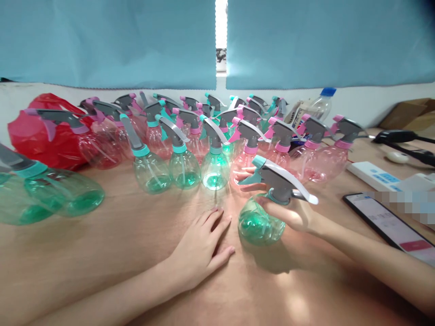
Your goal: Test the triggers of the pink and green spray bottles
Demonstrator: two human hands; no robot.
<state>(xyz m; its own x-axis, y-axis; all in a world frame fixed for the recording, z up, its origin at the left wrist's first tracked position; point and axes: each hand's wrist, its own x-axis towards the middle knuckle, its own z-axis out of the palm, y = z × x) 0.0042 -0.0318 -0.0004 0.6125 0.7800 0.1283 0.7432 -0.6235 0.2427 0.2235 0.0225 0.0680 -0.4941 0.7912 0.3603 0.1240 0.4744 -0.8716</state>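
My right hand grips a green spray bottle around the neck under its grey and turquoise trigger head. The bottle is slightly tilted, and its shadow falls on the wood-look table beneath it. Fingers of this hand show beyond the trigger. My left hand lies on the tabletop to the left of that bottle, fingers stretched out and holding nothing. Behind my hands stand a clear green spray bottle with a turquoise collar and a pink spray bottle, partly covered by my right fingers.
Several more pink and green spray bottles crowd the back. Two green bottles are at the left, near a red plastic bag. On the right lie a phone, a white power strip and black cables. Blue curtains hang behind.
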